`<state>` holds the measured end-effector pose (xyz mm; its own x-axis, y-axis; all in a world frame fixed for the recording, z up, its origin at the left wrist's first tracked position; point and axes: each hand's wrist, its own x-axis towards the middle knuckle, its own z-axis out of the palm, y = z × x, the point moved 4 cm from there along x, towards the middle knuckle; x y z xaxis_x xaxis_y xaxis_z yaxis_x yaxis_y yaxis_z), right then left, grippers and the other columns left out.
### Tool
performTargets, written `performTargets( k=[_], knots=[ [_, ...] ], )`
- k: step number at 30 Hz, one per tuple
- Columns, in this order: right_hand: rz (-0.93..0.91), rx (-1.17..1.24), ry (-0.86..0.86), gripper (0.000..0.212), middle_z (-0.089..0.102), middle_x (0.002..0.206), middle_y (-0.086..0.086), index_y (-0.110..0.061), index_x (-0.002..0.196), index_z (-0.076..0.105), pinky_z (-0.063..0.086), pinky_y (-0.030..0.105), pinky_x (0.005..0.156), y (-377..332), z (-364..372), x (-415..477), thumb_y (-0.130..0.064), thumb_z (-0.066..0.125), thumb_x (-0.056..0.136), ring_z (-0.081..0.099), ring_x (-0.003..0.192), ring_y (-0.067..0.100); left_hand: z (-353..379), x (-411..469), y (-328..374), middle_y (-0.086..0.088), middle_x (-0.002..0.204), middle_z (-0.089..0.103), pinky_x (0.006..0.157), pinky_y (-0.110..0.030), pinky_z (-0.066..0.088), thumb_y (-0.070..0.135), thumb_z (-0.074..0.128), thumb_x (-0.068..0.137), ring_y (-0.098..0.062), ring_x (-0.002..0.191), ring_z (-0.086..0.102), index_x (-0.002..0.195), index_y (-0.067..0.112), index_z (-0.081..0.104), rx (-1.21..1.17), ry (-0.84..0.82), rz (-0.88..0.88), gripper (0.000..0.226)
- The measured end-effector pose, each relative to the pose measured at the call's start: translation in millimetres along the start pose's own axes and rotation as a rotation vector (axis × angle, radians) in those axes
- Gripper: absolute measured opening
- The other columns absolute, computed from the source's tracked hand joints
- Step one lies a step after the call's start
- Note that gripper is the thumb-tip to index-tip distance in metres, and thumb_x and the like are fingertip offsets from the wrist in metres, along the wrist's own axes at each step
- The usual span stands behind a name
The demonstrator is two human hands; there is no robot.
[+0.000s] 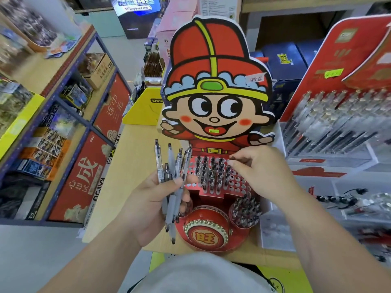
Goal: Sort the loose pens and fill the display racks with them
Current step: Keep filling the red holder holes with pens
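Note:
A red cartoon-figure display rack [213,115] stands on the wooden table [127,157] in front of me. Its sloped hole board [239,182] carries several dark pens [211,172] standing in the middle rows; other holes show bare. My left hand [152,206] grips a bundle of several clear and grey pens [175,180], fanned upward at the rack's left side. Over the board's upper right corner, my right hand [260,170] pinches the dark top of one pen [232,158] between thumb and fingers. A round cup [246,210] at the rack's lower right is packed with pens.
A red drum-shaped front piece [208,231] sits at the rack's base. Right of it stands a red-backed tiered rack [330,123] full of clear pens. A yellow box [143,108] stands behind. Blue metal shelving [69,106] with boxes lines the left aisle.

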<state>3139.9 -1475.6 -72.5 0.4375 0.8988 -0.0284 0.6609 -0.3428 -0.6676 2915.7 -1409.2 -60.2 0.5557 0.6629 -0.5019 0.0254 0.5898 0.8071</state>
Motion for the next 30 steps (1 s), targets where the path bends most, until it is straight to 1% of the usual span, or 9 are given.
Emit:
performTargets(
  k=[2, 4, 7, 10, 16, 20, 25, 28, 30],
  knots=[
    [-0.017, -0.059, -0.053, 0.015, 0.073, 0.083, -0.011, -0.025, 0.098, 0.079, 0.054, 0.031, 0.077, -4, -1, 2, -0.034, 0.068, 0.093, 0.064, 0.08, 0.006, 2, 0, 1, -0.018, 0.107, 0.073, 0.053, -0.03, 0.049, 0.012, 0.062, 0.086, -0.02, 0.061, 0.056, 0.115, 0.01, 0.062, -0.001, -0.004, 0.005, 0.03],
    [-0.03, -0.1, -0.086, 0.016, 0.073, 0.086, -0.009, -0.026, 0.096, 0.079, 0.055, 0.037, 0.079, -7, -3, 4, -0.036, 0.067, 0.093, 0.064, 0.084, 0.01, 4, 0, 1, -0.017, 0.106, 0.073, 0.053, -0.03, 0.048, 0.012, 0.062, 0.085, -0.02, 0.061, 0.056, 0.114, 0.011, 0.062, 0.007, -0.009, 0.007, 0.029],
    [-0.021, -0.12, -0.135, 0.016, 0.072, 0.083, -0.01, -0.028, 0.095, 0.079, 0.057, 0.036, 0.076, -8, -6, 7, -0.036, 0.066, 0.093, 0.064, 0.08, 0.008, 7, 1, 0, -0.015, 0.106, 0.074, 0.053, -0.03, 0.048, 0.013, 0.062, 0.085, -0.02, 0.062, 0.056, 0.114, 0.012, 0.062, 0.018, -0.009, 0.005, 0.029],
    [-0.027, -0.151, -0.173, 0.015, 0.072, 0.083, -0.011, -0.028, 0.099, 0.078, 0.057, 0.034, 0.075, -10, -7, 9, -0.033, 0.065, 0.094, 0.064, 0.078, 0.007, 7, 0, 1, -0.016, 0.106, 0.074, 0.053, -0.03, 0.048, 0.013, 0.062, 0.085, -0.02, 0.062, 0.055, 0.113, 0.011, 0.061, 0.016, -0.009, 0.005, 0.028],
    [-0.054, -0.239, -0.152, 0.016, 0.071, 0.081, -0.008, -0.027, 0.093, 0.076, 0.056, 0.035, 0.072, -11, -5, 11, -0.038, 0.064, 0.094, 0.062, 0.077, 0.012, 4, -2, 0, -0.016, 0.109, 0.073, 0.056, -0.031, 0.047, 0.013, 0.061, 0.087, -0.02, 0.063, 0.055, 0.108, 0.011, 0.064, 0.027, -0.008, 0.013, 0.022],
    [-0.05, -0.198, -0.152, 0.015, 0.071, 0.083, -0.008, -0.028, 0.098, 0.077, 0.056, 0.035, 0.072, -8, -3, 11, -0.036, 0.064, 0.094, 0.062, 0.078, 0.011, 4, -2, -2, -0.016, 0.107, 0.073, 0.056, -0.032, 0.047, 0.013, 0.062, 0.086, -0.02, 0.063, 0.055, 0.106, 0.012, 0.066, 0.024, -0.001, 0.012, 0.021],
    [-0.082, -0.204, -0.168, 0.014, 0.069, 0.081, -0.009, -0.028, 0.098, 0.077, 0.05, 0.029, 0.068, -8, -4, 11, -0.035, 0.064, 0.095, 0.058, 0.074, 0.006, 4, -4, -2, -0.015, 0.106, 0.074, 0.055, -0.031, 0.047, 0.013, 0.06, 0.085, -0.019, 0.062, 0.056, 0.11, 0.011, 0.064, 0.037, 0.021, 0.015, 0.025],
    [-0.084, -0.207, -0.165, 0.015, 0.068, 0.08, -0.009, -0.028, 0.099, 0.076, 0.05, 0.03, 0.067, -9, -5, 11, -0.034, 0.063, 0.096, 0.057, 0.073, 0.006, 4, -6, -1, -0.015, 0.106, 0.074, 0.054, -0.031, 0.048, 0.012, 0.059, 0.086, -0.019, 0.062, 0.056, 0.105, 0.013, 0.069, 0.014, 0.011, 0.028, 0.021],
    [-0.084, -0.21, -0.157, 0.017, 0.07, 0.084, -0.009, -0.028, 0.101, 0.077, 0.052, 0.032, 0.07, -11, -5, 9, -0.034, 0.062, 0.096, 0.059, 0.076, 0.009, 5, -6, 0, -0.016, 0.107, 0.074, 0.053, -0.032, 0.049, 0.011, 0.058, 0.088, -0.02, 0.062, 0.057, 0.098, 0.016, 0.075, -0.011, -0.001, 0.037, 0.021]
  ],
)
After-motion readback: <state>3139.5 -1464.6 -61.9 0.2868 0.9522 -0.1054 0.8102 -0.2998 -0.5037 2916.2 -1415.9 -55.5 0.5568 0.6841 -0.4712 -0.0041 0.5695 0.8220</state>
